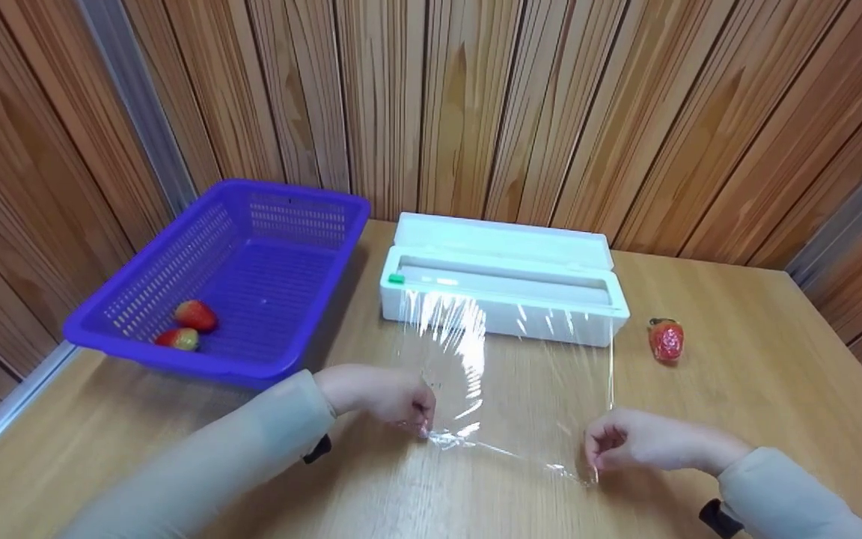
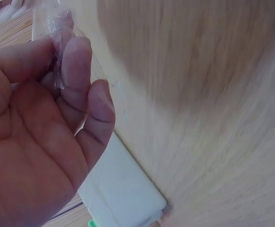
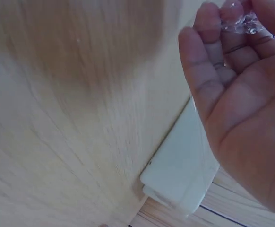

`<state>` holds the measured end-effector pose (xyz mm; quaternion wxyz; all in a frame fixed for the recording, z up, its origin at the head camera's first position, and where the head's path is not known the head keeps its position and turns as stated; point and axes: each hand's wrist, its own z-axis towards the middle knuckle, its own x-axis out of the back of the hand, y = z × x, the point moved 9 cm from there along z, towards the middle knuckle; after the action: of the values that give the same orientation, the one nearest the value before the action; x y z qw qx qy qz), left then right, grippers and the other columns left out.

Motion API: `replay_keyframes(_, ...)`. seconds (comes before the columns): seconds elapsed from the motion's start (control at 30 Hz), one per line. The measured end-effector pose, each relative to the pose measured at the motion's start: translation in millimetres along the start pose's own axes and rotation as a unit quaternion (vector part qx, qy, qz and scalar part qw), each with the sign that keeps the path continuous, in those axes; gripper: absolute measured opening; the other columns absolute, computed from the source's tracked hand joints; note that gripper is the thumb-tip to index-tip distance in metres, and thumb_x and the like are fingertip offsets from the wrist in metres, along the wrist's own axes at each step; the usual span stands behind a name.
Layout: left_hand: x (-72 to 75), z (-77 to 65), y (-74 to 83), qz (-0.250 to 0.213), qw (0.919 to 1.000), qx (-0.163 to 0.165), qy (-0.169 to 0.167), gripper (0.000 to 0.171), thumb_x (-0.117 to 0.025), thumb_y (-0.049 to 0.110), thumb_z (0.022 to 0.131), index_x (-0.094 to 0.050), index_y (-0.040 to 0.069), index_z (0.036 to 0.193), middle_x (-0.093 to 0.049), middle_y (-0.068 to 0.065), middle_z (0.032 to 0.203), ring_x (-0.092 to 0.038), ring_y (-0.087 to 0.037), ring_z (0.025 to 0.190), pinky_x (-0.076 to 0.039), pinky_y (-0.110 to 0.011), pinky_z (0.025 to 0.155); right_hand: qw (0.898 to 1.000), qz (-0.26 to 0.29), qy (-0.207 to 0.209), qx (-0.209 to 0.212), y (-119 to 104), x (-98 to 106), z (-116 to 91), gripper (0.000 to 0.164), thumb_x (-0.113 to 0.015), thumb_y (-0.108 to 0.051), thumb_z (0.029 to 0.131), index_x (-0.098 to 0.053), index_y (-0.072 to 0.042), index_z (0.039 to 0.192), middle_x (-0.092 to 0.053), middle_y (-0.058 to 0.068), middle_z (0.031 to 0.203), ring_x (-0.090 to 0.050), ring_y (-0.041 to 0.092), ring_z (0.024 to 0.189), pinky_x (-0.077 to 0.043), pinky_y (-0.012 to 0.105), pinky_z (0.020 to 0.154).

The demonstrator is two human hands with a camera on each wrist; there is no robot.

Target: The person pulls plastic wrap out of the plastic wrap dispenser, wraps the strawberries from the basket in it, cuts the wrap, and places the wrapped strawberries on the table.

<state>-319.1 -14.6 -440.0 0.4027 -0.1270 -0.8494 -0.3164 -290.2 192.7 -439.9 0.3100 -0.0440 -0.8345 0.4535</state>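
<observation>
A clear sheet of plastic wrap (image 1: 506, 389) stretches from a white wrap dispenser box (image 1: 506, 318) toward the person. My left hand (image 1: 393, 397) pinches its near left corner, and the bunched film shows between thumb and fingers in the left wrist view. At the near right corner my right hand (image 1: 644, 442) pinches the film between thumb and fingertips. The dispenser's lid (image 1: 506, 236) is raised at the back, and a green slider (image 1: 396, 278) sits at the left end of its front edge.
A purple basket (image 1: 326, 299) stands at the left with two strawberries (image 1: 196, 316) inside. Right of the dispenser lies a strawberry (image 1: 667, 341) with a shiny, film-like surface. Wood-panelled walls (image 1: 476, 112) close off the back and sides of the wooden table (image 1: 760, 337).
</observation>
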Motion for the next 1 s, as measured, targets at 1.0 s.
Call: replay_keyframes(1.0, -15.0, -22.2, -6.9, 0.015, 0.9993, -0.018, -0.029, 0.010, -0.058, 0.018, 0.082, -0.067, 0.017, 0.079, -0.053, 0.010, 0.071, -0.044, -0.003, 0.063, -0.036, -0.017, 0.058, 0.982, -0.159, 0.037, -0.091, 7, -16, -2, 0.015, -0.058, -0.033, 0.082, -0.058, -0.022, 0.071, -0.049, -0.012, 0.061, -0.043, 0.001, 0.054, -0.035, 0.020, 0.050)
